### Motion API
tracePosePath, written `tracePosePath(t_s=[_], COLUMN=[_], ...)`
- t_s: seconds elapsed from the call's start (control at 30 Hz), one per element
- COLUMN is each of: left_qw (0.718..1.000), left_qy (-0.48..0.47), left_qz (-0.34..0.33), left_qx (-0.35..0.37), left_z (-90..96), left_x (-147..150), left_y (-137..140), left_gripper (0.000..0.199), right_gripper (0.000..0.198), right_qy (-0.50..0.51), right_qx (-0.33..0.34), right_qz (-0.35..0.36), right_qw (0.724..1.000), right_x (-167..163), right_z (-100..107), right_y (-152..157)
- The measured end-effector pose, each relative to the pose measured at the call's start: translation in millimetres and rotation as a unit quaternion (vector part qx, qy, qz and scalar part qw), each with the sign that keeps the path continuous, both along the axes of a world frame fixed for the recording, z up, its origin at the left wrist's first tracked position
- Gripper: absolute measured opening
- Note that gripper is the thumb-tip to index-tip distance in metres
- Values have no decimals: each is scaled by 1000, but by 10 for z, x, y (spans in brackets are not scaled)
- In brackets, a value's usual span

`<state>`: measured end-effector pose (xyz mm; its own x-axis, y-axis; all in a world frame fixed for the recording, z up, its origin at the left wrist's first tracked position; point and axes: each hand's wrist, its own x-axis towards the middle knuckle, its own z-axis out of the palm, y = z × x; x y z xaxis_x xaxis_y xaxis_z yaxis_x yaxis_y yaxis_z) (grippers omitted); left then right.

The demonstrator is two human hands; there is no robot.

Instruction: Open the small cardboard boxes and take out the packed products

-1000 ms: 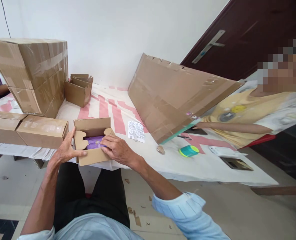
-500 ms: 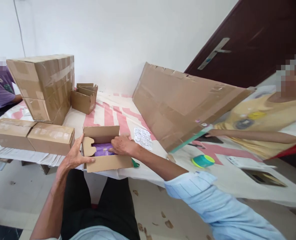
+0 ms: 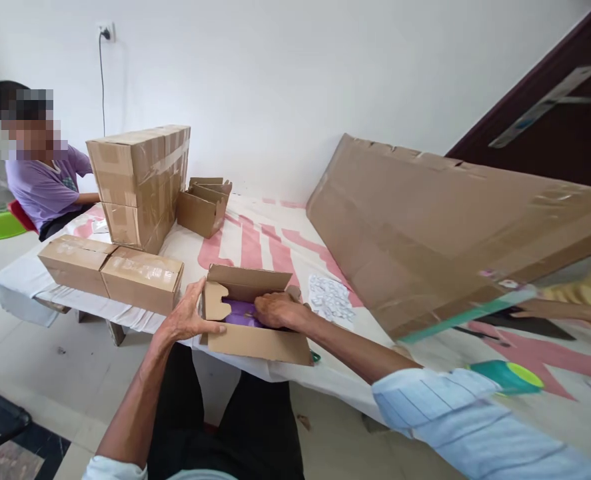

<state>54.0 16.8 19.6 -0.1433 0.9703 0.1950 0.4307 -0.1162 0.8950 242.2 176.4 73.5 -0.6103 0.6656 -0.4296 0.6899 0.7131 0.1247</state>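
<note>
Your open box (image 3: 259,345) sits in bright, soft light. Left of it, the stacked boxes (image 3: 142,190) show shaded right sides and shiny tape (image 3: 175,158); far right of it, your sleeve (image 3: 490,427) and the door handle (image 3: 542,107) blur.

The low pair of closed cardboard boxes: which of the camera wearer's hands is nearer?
Left: the left hand holds the open box just right of the closed boxes; the right hand is farther right, inside the open box.

Box (image 3: 260,343) opens upward; large panel (image 3: 425,227) blocks back right.
</note>
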Motion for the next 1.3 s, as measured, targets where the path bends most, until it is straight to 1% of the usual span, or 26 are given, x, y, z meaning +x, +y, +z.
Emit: tracePosePath(t_s=[0.07, 0.17, 0.4, 0.47, 0.53, 0.63, 0.73, 0.8, 0.83, 0.9, 0.97, 1.03, 1.1, 1.17, 1.2, 1.23, 1.3], left_qw=[1000, 1000, 1000, 1000, 1000, 999, 991, 984, 983, 988, 992, 990, 983, 972, 966, 959, 947], left_qy=[1, 6, 16, 19, 24, 36, 52, 59, 57, 37, 3, -43, -97, -140, -151, -156, -156], left_qz=[-4, -7, -7, -6, -4, 20, 84, 114, 114, 77, 32, 9, 0, 2, 12, 27, 56], left_qx=[-3, -13, -3, -2, -3, 19, 88, 126, 134, 130, 123, 132, 158, 190, 210, 233, 275], left_z=[14, 39, 9, 7, 24, 105, 275, 431, 513, 665, 780, 848, 877, 883, 883, 882, 883], left_x=[0, -7, -32, -32, -21, 13, 72, 130, 165, 247, 326, 378, 384, 344, 311, 271, 177], left_y=[7, 13, 34, 36, 36, 36, 44, 59, 70, 102, 155, 230, 325, 433, 490, 548, 669], left_gripper=[130, 128, 123, 122, 121, 114, 89, 74, 71, 75, 86, 93, 94, 93, 91, 89, 84], right_gripper=[27, 32, 32, 31, 28, 24, 20, 20, 21, 24, 25, 25, 22, 14, 17, 27, 47], right_qy=[-1, 8, 45, 73, 117, 200, 317, 406, 448, 515, 564, 603, 649, 705, 729, 749, 771], right_qx=[-1, 4, 33, 61, 105, 174, 220, 238, 243, 243, 237, 227, 218, 200, 179, 147, 54], right_qz=[-4, -10, 8, 17, 27, 33, 44, 53, 55, 61, 74, 91, 95, 73, 54, 34, 1], right_qw=[1000, 1000, 998, 995, 987, 964, 921, 881, 859, 819, 788, 760, 722, 677, 658, 645, 634], right_x=[16, 57, 161, 212, 297, 497, 716, 804, 819, 796, 724, 640, 565, 496, 460, 420, 331], right_z=[5, 40, 198, 264, 348, 510, 685, 781, 817, 866, 887, 886, 868, 830, 804, 776, 715], right_y=[10, -7, -186, -222, -235, -220, -205, -220, -237, -282, -333, -372, -386, -366, -341, -305, -195])
